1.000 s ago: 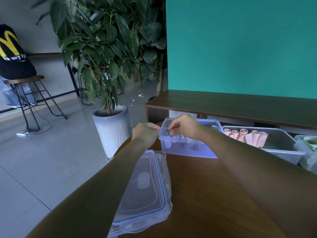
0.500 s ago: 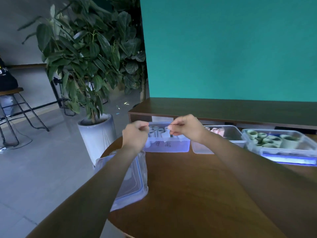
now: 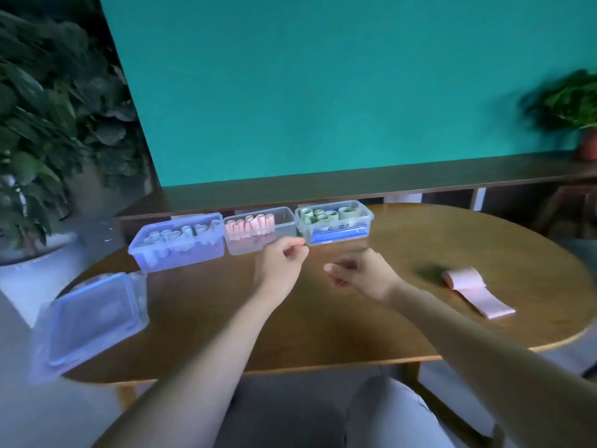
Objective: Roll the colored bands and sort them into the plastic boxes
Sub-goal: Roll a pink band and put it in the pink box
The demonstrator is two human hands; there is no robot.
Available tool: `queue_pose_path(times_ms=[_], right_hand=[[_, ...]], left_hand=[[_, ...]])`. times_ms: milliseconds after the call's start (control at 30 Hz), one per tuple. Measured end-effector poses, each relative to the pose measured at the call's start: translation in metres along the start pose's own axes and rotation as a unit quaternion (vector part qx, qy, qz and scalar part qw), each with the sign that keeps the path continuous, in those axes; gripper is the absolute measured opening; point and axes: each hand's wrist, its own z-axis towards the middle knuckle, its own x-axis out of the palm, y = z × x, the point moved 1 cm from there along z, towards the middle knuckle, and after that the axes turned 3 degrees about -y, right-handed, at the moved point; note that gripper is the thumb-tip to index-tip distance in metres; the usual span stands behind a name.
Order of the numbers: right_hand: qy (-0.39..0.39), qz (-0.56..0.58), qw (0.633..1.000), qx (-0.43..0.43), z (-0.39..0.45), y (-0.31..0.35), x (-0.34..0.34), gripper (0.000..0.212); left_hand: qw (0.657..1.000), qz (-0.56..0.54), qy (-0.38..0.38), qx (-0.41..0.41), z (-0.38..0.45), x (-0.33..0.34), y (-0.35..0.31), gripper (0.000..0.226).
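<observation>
At the table's left rim a clear lid (image 3: 89, 318) with blue trim lies flat, its near corner jutting out past the wooden edge. Behind it, along the far side of the table (image 3: 323, 324), three plastic boxes stand in a row, walls touching or nearly so: the blue-tinted box (image 3: 177, 250) with pale rolls, the middle box (image 3: 258, 244) with pink rolls packed into its left half, and the right box (image 3: 336, 236) holding green rolls. Just in front of the middle and right boxes the left hand (image 3: 281, 265) hovers with fingers curled, thumb against forefinger; whether anything is pinched there cannot be told. Close beside it, apart by a small gap, the right hand (image 3: 361, 276) hangs with fingers loosely curled, holding nothing visible. Bare wood stretches between hands and near edge. Farther right, a pink band (image 3: 475, 292) lies partly rolled, its loose tail running toward the table's right rim.
</observation>
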Motion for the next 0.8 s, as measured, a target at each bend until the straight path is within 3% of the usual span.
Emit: queue_pose_path(times_ms=[167, 333, 533, 700, 800], right_hand=[[-0.106, -0.056, 0.993, 0.021, -0.059, -0.047, -0.057, 0.026], [-0.193, -0.145, 0.969, 0.050, -0.098, -0.091, -0.109, 0.013], [-0.142, -0.188, 0.963, 0.133, -0.127, -0.143, -0.146, 0.035], [-0.121, -0.172, 0.975, 0.074, -0.137, -0.156, -0.162, 0.006], [-0.113, -0.188, 0.974, 0.063, -0.130, -0.152, -0.160, 0.007]], left_hand=[[0.997, -0.030, 0.069, 0.010, -0.039, 0.080, -0.030, 0.016], [0.990, -0.066, 0.127, 0.017, -0.066, 0.148, -0.058, 0.018], [0.976, -0.088, 0.197, 0.032, -0.088, 0.198, -0.073, 0.017], [0.969, -0.083, 0.230, 0.039, -0.088, 0.217, -0.077, 0.017], [0.970, -0.080, 0.226, 0.045, -0.085, 0.217, -0.078, 0.017]])
